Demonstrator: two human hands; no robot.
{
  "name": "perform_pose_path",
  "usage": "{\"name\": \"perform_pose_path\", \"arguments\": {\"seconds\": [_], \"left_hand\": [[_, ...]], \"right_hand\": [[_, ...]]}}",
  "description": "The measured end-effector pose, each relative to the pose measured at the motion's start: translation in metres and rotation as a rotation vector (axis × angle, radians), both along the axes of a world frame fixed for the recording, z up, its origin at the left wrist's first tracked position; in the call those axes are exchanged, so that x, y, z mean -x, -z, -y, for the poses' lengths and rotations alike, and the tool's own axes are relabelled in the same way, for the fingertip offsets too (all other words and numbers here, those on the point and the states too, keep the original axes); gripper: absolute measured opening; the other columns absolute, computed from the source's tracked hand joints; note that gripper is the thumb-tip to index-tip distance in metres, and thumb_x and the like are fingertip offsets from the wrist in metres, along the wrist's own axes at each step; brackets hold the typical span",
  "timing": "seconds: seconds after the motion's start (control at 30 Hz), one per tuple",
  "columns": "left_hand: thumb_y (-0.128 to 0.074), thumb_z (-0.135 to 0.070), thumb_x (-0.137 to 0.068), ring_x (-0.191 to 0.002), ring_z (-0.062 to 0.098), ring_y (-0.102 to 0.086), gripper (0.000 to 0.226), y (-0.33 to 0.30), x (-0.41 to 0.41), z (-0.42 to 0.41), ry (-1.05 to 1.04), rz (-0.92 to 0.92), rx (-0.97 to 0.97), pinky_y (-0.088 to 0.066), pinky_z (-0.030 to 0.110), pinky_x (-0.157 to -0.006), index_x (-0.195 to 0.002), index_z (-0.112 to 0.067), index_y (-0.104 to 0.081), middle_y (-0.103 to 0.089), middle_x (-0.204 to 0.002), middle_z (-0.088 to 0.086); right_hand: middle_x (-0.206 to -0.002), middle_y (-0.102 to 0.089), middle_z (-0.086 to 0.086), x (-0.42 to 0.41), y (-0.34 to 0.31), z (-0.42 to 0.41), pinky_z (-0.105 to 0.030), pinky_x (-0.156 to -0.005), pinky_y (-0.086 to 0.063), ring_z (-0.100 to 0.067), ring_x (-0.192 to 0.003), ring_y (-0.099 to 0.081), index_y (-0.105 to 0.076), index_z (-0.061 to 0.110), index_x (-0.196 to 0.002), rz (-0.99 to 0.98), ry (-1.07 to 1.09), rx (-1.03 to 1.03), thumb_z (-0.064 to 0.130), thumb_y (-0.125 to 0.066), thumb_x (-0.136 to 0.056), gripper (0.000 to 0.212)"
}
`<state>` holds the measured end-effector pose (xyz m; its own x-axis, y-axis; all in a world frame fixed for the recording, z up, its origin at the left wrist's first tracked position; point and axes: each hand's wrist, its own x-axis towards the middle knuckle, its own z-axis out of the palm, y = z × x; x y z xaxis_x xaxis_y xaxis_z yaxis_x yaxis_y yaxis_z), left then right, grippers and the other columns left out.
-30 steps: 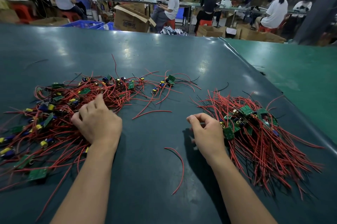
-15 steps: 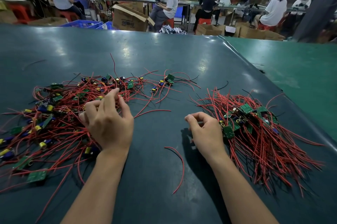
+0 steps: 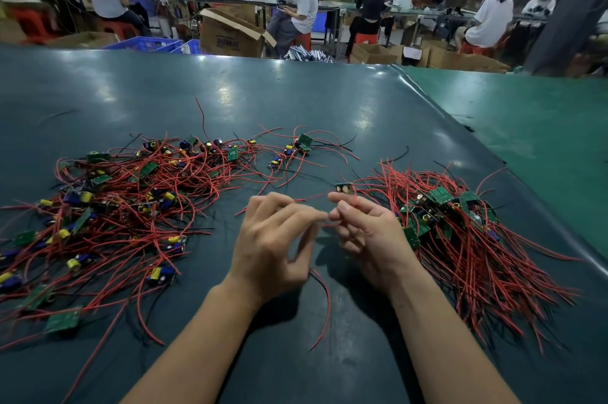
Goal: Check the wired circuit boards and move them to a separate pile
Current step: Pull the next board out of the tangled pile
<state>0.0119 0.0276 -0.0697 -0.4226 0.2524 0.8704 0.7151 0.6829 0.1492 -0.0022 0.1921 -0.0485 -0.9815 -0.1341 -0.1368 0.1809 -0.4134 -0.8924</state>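
Hands meet at table centre: the right hand (image 3: 365, 232) pinches a small circuit board (image 3: 344, 188) at its fingertips, raised at twelve o'clock of the grip, while the left hand (image 3: 273, 239) pinches the board's red wire (image 3: 312, 197) between thumb and forefinger, at nine o'clock of the board. At three o'clock lies the checked pile (image 3: 460, 226), wires fanned toward five o'clock; at nine o'clock sprawls the loose unchecked heap (image 3: 125, 206). Both rest on the dark green table (image 3: 230, 90). An open cardboard box (image 3: 230, 35) stands beyond at twelve o'clock, contents unseen.
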Motion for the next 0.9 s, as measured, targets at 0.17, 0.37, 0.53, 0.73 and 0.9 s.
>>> {"name": "perform_pose_path", "arguments": {"seconds": [0.17,0.37,0.53,0.73,0.9], "left_hand": [[-0.054,-0.043,-0.095,-0.071,0.006,-0.065,0.034,-0.005,-0.002,-0.001,0.043,0.560,-0.565,-0.050,0.023,-0.067,-0.091,-0.015,-0.071,-0.071,-0.076,-0.012],[-0.071,-0.030,-0.079,-0.084,0.020,-0.071,0.028,-0.005,0.000,-0.007,0.230,0.723,-0.794,-0.057,0.032,-0.077,-0.103,-0.016,-0.071,-0.075,-0.091,0.006],[-0.073,-0.012,-0.084,-0.099,0.015,-0.067,0.036,-0.001,0.003,-0.003,0.090,0.350,-0.578,-0.051,0.026,-0.078,-0.118,-0.016,-0.063,-0.070,-0.111,-0.005],[-0.065,0.007,-0.078,-0.102,0.007,-0.065,0.033,0.001,0.004,-0.006,0.080,0.241,-0.500,-0.048,0.021,-0.077,-0.101,-0.015,-0.054,-0.065,-0.121,-0.013],[-0.061,0.015,-0.072,-0.107,0.011,-0.061,0.029,0.003,0.005,-0.006,0.004,0.209,-0.412,-0.043,0.019,-0.088,-0.092,-0.006,-0.061,-0.062,-0.120,-0.004]], "right_hand": [[-0.048,-0.038,0.004,-0.008,0.000,0.003,-0.019,-0.041,-0.016,-0.009,-0.044,-0.025,-0.077,0.011,-0.091,-0.126,-0.197,-0.151,0.011,-0.056,-0.090,0.022],[-0.053,-0.050,0.006,-0.015,0.006,0.014,-0.016,-0.040,-0.025,-0.003,-0.040,-0.035,-0.072,0.018,-0.076,-0.120,-0.310,-0.340,0.025,-0.067,-0.089,0.015],[-0.091,-0.069,-0.001,-0.007,0.006,0.012,-0.020,-0.037,-0.040,-0.011,-0.054,-0.061,-0.069,0.013,-0.098,-0.094,-0.105,-0.183,0.051,-0.070,-0.069,0.048],[-0.097,-0.070,-0.004,-0.012,0.007,0.017,-0.020,-0.041,-0.045,-0.014,-0.063,-0.065,-0.071,0.013,-0.101,-0.127,-0.147,-0.249,0.009,-0.068,-0.087,0.014],[-0.082,-0.062,-0.001,-0.005,0.001,0.008,-0.019,-0.038,-0.037,-0.008,-0.054,-0.058,-0.068,0.014,-0.099,-0.054,0.149,-0.186,0.003,-0.060,-0.093,0.016]]}}
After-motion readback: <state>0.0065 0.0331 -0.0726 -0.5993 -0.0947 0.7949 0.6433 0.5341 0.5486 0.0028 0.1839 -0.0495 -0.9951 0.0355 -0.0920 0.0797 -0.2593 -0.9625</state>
